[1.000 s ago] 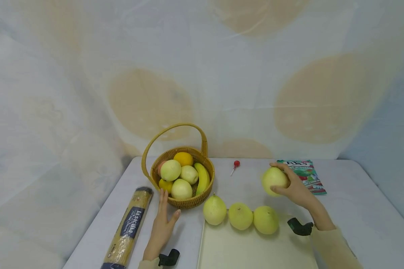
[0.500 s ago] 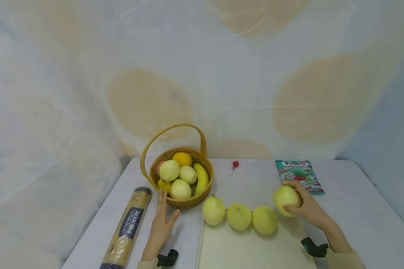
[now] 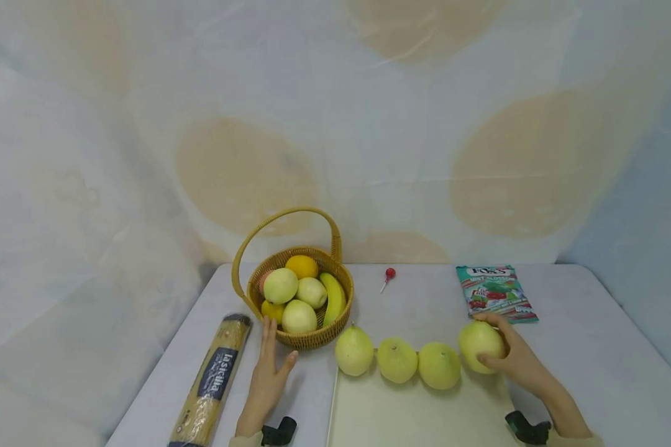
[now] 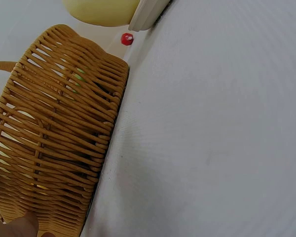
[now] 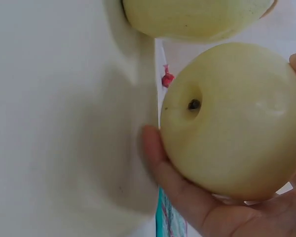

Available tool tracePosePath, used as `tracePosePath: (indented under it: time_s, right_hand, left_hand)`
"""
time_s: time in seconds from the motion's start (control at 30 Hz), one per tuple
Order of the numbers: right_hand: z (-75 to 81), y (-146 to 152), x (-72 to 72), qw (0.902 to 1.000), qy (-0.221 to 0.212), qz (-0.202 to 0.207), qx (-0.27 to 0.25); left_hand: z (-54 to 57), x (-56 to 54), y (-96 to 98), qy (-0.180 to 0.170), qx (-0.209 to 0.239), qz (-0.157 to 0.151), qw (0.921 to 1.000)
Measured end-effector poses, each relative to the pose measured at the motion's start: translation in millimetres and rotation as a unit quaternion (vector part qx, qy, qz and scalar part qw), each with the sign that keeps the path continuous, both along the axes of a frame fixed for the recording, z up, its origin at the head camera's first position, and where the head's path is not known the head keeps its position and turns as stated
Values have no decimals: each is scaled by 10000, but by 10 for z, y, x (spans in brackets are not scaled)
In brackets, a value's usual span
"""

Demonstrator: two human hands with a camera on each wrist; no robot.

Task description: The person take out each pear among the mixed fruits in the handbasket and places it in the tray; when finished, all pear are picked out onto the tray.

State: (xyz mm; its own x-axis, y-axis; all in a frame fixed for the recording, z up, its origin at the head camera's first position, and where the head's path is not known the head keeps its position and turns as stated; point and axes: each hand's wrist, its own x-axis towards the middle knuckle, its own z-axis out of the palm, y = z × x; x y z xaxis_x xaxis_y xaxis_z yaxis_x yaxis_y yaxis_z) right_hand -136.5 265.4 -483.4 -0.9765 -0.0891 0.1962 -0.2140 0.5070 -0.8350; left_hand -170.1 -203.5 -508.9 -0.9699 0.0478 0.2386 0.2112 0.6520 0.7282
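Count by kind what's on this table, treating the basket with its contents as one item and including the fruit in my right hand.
Pale green fruits: 4, one in your right hand
Basket: 1
Tray: 1
Long pasta packet: 1
Candy bag: 1
Red lollipop: 1
Total: 9

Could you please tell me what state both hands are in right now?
Left hand: open, at the basket.
Right hand: holding a yellow-green fruit.

White table (image 3: 609,366): pasta packet (image 3: 215,375), wicker basket (image 3: 307,339), red lollipop (image 3: 390,273), Fox's sweets bag (image 3: 494,290), cream tray (image 3: 419,416)
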Motion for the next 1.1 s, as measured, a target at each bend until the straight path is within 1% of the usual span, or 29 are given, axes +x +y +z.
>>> tracePosePath:
  time_s: [0.17, 0.3, 0.43, 0.57, 0.67, 0.83, 0.9, 1.1]
  right_hand:
    - [-23, -14, 23, 9999, -81, 62, -120]
    - [-48, -23, 37, 9997, 16, 103, -235]
    - [-66, -34, 55, 9977, 171, 306, -579]
    - [-85, -43, 63, 9924, 331, 605, -1021]
    - [-87, -48, 69, 9887, 406, 767, -1221]
    - [-82, -53, 83, 9850, 528, 979, -1317]
    - [-88, -48, 85, 9846, 557, 999, -1321]
    - [-82, -22, 94, 9849, 444, 1025, -1326]
  left_hand:
    - [0, -1, 1, 52, 0, 2, 10000]
    - [-1, 0, 4, 84, 18, -5, 10000]
    - [-2, 4, 5, 102, 45, -9, 9999]
    - [-4, 4, 2, 112, 24, -12, 9999]
    - [-1, 3, -2, 110, 24, -8, 9999]
    - [10, 4, -3, 98, 49, -25, 9999]
    - [11, 4, -1, 91, 44, -34, 9999]
    - [11, 4, 5, 95, 75, -27, 9999]
